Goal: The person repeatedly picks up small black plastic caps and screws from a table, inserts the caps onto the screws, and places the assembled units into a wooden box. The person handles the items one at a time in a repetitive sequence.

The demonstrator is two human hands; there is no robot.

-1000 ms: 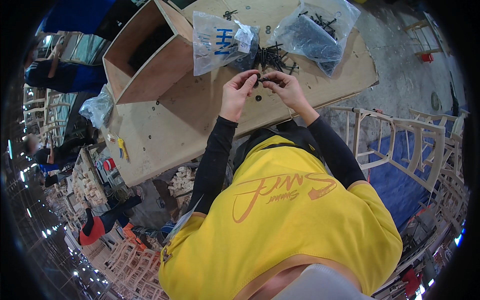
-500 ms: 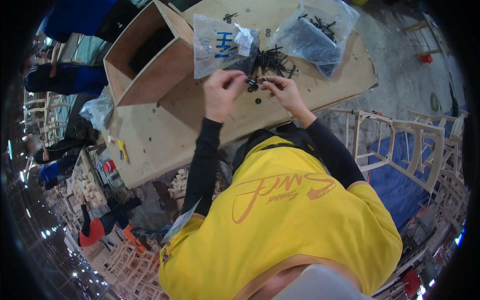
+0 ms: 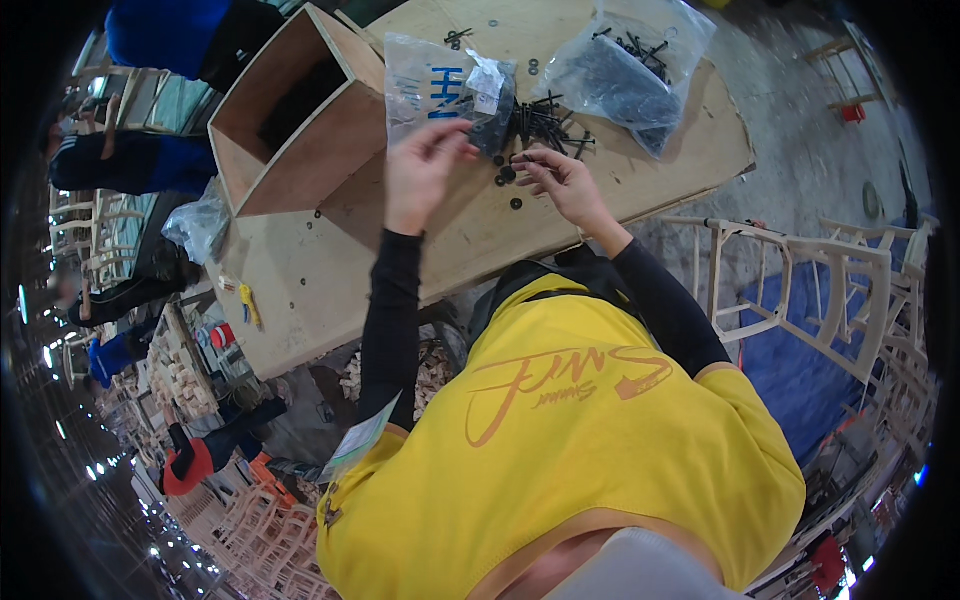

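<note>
My left hand (image 3: 420, 175) is smeared by motion beside the left clear plastic bag (image 3: 410, 85); whether its fingers hold anything does not show. My right hand (image 3: 562, 187) is pinched at the near side of a heap of black bolts (image 3: 540, 125). Between its fingertips is a dark bit that looks like the end of a black bolt, mostly hidden by the fingers. Several black washers (image 3: 503, 178) lie on the wooden tabletop (image 3: 370, 270) between my hands, with a single washer (image 3: 516, 203) nearer me.
An open-topped plywood box (image 3: 300, 150) stands at the left. Another clear bag (image 3: 630, 85) with black hardware lies at the back right. A yellow-handled tool (image 3: 249, 305) rests by the left edge. Wooden chair frames (image 3: 790, 280) stand on the right; people work at the left.
My left hand has drawn away from the right one, left toward the bag. The right hand has stayed nearly in place, its fingers still pinched.
</note>
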